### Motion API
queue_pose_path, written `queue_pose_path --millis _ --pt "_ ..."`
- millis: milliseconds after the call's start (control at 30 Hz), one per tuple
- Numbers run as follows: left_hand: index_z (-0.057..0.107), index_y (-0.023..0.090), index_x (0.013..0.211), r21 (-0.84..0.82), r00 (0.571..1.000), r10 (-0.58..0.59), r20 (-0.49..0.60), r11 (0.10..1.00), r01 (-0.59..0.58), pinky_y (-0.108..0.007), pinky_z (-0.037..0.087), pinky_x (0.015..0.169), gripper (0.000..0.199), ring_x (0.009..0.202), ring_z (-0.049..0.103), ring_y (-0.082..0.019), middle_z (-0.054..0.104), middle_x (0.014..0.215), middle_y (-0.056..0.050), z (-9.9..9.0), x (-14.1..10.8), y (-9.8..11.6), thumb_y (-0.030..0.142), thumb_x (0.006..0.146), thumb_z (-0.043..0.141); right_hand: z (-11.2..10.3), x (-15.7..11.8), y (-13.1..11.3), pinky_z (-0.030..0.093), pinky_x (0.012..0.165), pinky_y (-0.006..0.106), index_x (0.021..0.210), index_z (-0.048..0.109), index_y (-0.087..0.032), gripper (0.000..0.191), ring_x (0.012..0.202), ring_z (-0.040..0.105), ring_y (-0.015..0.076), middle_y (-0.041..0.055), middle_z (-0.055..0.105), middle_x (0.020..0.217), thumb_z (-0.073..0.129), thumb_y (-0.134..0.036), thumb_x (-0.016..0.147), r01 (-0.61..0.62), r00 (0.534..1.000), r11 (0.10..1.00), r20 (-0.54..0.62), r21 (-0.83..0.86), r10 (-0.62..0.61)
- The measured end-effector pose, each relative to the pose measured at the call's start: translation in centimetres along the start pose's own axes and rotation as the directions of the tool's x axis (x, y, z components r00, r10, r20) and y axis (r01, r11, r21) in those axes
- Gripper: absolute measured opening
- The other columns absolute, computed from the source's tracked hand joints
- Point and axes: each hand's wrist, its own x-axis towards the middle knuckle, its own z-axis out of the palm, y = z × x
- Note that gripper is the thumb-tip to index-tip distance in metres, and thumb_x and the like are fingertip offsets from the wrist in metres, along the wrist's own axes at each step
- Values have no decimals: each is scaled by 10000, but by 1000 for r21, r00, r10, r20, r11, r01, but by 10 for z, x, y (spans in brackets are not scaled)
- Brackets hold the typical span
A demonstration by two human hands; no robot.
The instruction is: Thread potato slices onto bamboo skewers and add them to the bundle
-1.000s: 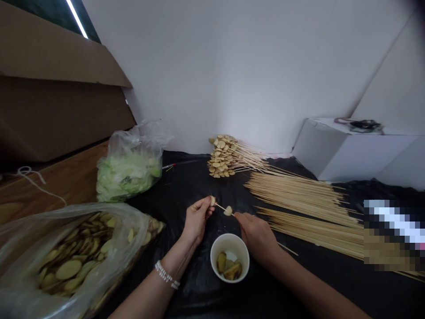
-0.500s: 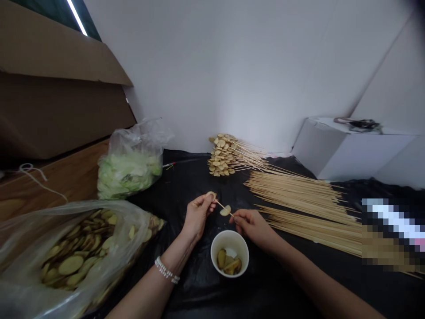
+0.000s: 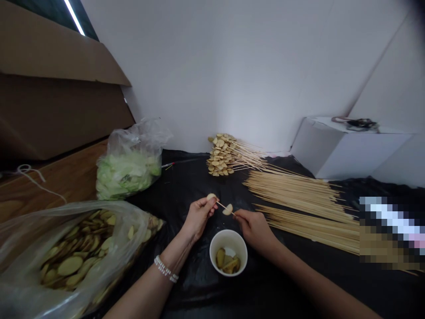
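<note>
1. Moved since the earlier frame: the right hand has lifted clear of the white cup, and the long tail of the bamboo skewer that showed past that hand no longer shows.
2. Right hand, grip: closed to a pinch, thumb and fingers holding the skewer near the slice threaded on it. Exact finger placing is too small to tell.
3. Left hand, grip: closed to a pinch on a pale potato slice at the far end of the skewer.
4. Skewer: held level in the air between both hands, over the black plastic sheet, with a second potato slice threaded midway.
5. Cup: just below the hands, holding a few brownish slices in liquid.
6. Left of the hands: a clear plastic bag of potato slices, and beyond it a bag of pale green slices.
7. Ahead: a stack of finished skewers, their slices bunched together, sticks pointing right.
8. Right: two loose bundles of bare skewers, lying side by side.
9. Left wrist: a beaded bracelet.
10. Surroundings: a cardboard box on a wooden surface, and a white box by the wall. A pixelated patch hides the right edge.
</note>
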Motion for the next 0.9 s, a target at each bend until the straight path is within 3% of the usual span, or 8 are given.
queue_pose_path --millis 100,167,300,400,500,633,800,900 --pt "722 107 759 21 1000 3 10 1000 -3 -170 340 477 347 504 429 -43 578 615 -12 1 -1 1 405 591 782 -1 5 0 329 451 195 784 649 -158 256 430 455 102 -29 566 495 414 -232 855 -168 976 947 184 276 120" --pt "722 108 758 22 1000 9 10 1000 -9 -172 342 479 346 505 430 -46 577 609 -12 1 -1 1 408 595 778 -1 5 1 318 438 191 773 649 -157 256 418 446 99 -33 557 479 419 -236 852 -187 969 933 213 307 124" --pt "723 111 753 9 1000 23 5 1000 -23 -173 341 482 333 503 434 -44 581 604 -10 2 -1 -1 400 597 780 3 1 2 400 598 220 777 650 -158 268 628 586 138 46 666 685 397 -183 861 38 999 999 1 -4 -38" --pt "722 114 750 3 1000 20 1 1000 -20 -172 341 483 333 497 434 -40 584 602 -9 2 0 -4 404 597 779 6 -3 3 411 701 243 891 651 -143 290 796 618 171 107 686 878 368 -108 840 105 992 975 -42 -194 -116" --pt "721 113 753 14 1000 26 4 1000 -26 -167 335 480 334 502 441 -39 588 605 -11 1 0 -7 411 609 771 6 -1 2 404 633 227 846 652 -148 274 699 606 155 75 678 769 378 -144 855 42 999 993 -25 -111 -45" --pt "721 111 746 11 999 44 33 999 -44 -170 326 479 321 506 444 -42 589 601 -13 1 1 -8 410 635 755 3 4 -1 352 469 199 805 644 -152 281 458 489 115 -15 583 522 382 -221 877 -137 978 973 183 183 103" --pt "723 111 760 -12 999 23 25 1000 -23 -177 326 494 318 508 446 -43 594 609 -10 1 1 -7 398 627 762 2 0 -1 397 631 226 858 652 -147 272 682 583 149 73 665 754 381 -126 844 66 998 987 -14 -144 -68" --pt "722 111 770 -24 1000 26 17 999 -26 -176 333 509 319 518 449 -45 596 622 -9 3 -1 -6 396 632 759 4 -2 -4 394 653 237 887 652 -142 280 725 586 160 97 666 808 388 -90 811 74 995 973 -56 -217 -88"
